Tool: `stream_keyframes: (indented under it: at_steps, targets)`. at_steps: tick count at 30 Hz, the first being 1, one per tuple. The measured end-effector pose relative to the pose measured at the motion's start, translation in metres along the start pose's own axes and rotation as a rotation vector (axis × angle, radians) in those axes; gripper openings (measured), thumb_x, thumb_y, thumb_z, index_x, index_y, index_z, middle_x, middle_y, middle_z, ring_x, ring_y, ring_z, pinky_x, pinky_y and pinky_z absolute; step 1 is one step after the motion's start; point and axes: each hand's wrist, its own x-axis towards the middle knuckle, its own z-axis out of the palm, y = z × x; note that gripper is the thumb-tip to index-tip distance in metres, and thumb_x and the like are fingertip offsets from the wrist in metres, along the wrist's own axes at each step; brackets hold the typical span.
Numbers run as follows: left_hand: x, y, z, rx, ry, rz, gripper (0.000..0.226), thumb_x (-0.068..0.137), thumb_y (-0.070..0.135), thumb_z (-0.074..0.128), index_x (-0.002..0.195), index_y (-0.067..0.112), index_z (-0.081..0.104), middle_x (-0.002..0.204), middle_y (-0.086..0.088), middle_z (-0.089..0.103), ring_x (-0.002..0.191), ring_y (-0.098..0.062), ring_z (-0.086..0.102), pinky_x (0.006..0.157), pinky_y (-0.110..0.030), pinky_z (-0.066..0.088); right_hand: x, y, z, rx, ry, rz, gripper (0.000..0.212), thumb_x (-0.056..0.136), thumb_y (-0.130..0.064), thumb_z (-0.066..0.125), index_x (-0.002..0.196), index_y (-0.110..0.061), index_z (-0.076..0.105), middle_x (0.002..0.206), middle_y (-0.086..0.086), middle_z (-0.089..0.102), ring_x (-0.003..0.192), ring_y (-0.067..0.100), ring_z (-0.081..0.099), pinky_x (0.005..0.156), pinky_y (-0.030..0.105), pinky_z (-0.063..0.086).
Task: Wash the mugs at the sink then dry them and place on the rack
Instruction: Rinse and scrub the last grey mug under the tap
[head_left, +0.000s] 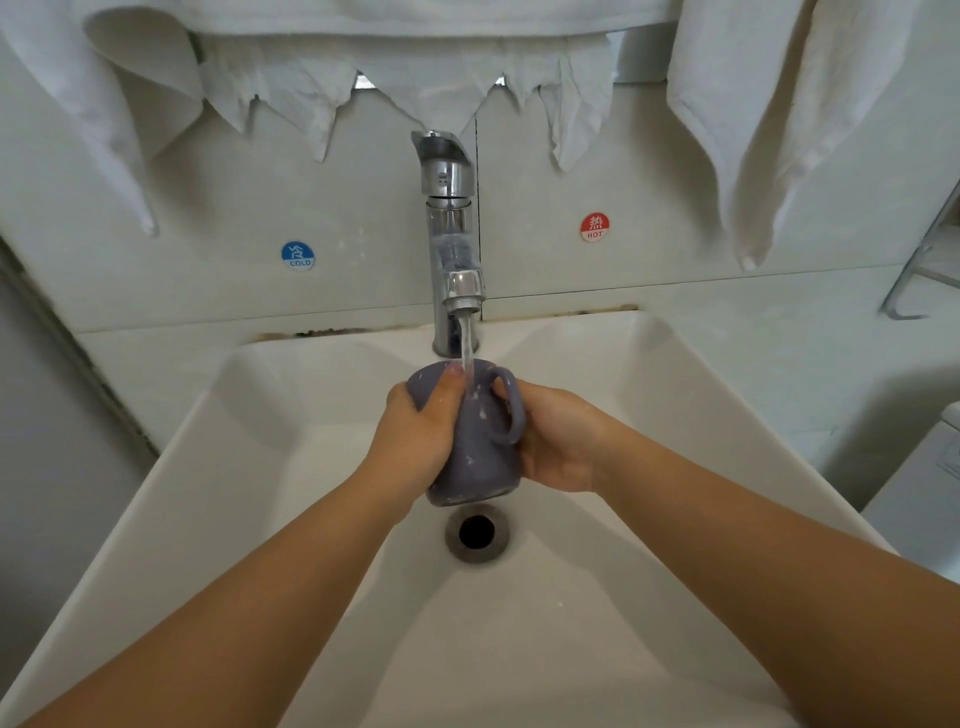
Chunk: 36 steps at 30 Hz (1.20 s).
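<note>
White tiled wall (675, 171) backs a white sink (218, 519), with pale cloths (291, 93) hanging along the top and a thicker white towel (753, 130) draped at the upper right. On the wall sit 2 round stickers: a blue one marked COLD (297, 255) to the left of the tap and a red one marked HOT (595, 227) to the right. A chrome faucet (451, 228) stands at the back middle of the basin, and a thin stream of water (467, 353) runs from its spout. Part of a metal rack (919, 260) shows at the right edge.

Under the stream, above the open drain (476, 530), a grey-purple mug (480, 452) is held in the air, tilted with one end toward the faucet and the other toward the drain; which end is the rim I cannot tell. Small pale flecks dot its side. The water strikes the mug near its upper end, beside the handle (511, 410), which faces right.

The left hand (415, 436) wraps the left side of the mug, fingers curled round the body and the thumb lying across its upper end. The right hand (558, 441) grips from the right, fingers curled behind the mug by the handle, with 1 fingertip showing through the handle loop. Both bare forearms reach in from the lower corners
</note>
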Motion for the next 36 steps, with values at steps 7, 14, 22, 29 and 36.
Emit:
stream_keyframes:
  at_steps: [7, 14, 22, 29, 36]
  targets:
    - [0.002, -0.002, -0.006, -0.021, -0.145, -0.106, 0.078, 0.068, 0.059, 0.076, 0.131, 0.02, 0.05, 0.112, -0.004, 0.068, 0.1, -0.022, 0.066, 0.088, -0.043, 0.056, 0.003, 0.001, -0.002, -0.011, 0.017, -0.042, 0.032, 0.096, -0.033, 0.051, 0.117, -0.012, 0.065, 0.115, 0.011, 0.069, 0.108, 0.025, 0.064, 0.084, 0.033, 0.056]
    - [0.001, -0.001, -0.006, -0.084, -0.141, -0.065, 0.056, 0.085, 0.057, 0.057, 0.127, 0.021, 0.051, 0.111, -0.003, 0.068, 0.1, -0.019, 0.067, 0.088, -0.039, 0.055, 0.005, 0.0, -0.004, -0.035, -0.015, -0.068, 0.035, 0.095, -0.035, 0.053, 0.122, -0.015, 0.062, 0.117, 0.009, 0.068, 0.112, 0.026, 0.063, 0.092, 0.037, 0.054]
    - [-0.001, 0.0, -0.009, -0.065, -0.259, -0.101, 0.043, 0.085, 0.034, 0.069, 0.123, 0.022, 0.054, 0.108, -0.003, 0.07, 0.098, -0.02, 0.068, 0.082, -0.037, 0.058, 0.009, 0.003, -0.006, -0.064, 0.033, -0.046, 0.034, 0.097, -0.035, 0.05, 0.122, -0.015, 0.061, 0.115, 0.008, 0.068, 0.108, 0.026, 0.064, 0.09, 0.037, 0.054]
    - [0.0, -0.001, -0.009, 0.01, -0.175, -0.055, 0.078, 0.058, 0.054, 0.08, 0.125, 0.02, 0.058, 0.106, -0.004, 0.072, 0.098, -0.02, 0.069, 0.089, -0.042, 0.056, 0.014, 0.006, -0.004, -0.102, 0.033, -0.059, 0.033, 0.096, -0.035, 0.052, 0.124, -0.018, 0.06, 0.116, 0.007, 0.068, 0.109, 0.025, 0.064, 0.097, 0.041, 0.051]
    - [0.003, -0.003, -0.014, 0.02, -0.278, -0.052, 0.037, 0.085, 0.029, 0.071, 0.12, 0.021, 0.06, 0.105, -0.004, 0.072, 0.097, -0.021, 0.07, 0.089, -0.046, 0.056, 0.011, 0.004, -0.007, -0.091, 0.012, -0.059, 0.033, 0.096, -0.033, 0.051, 0.121, -0.015, 0.061, 0.113, 0.007, 0.07, 0.107, 0.026, 0.065, 0.093, 0.04, 0.053]
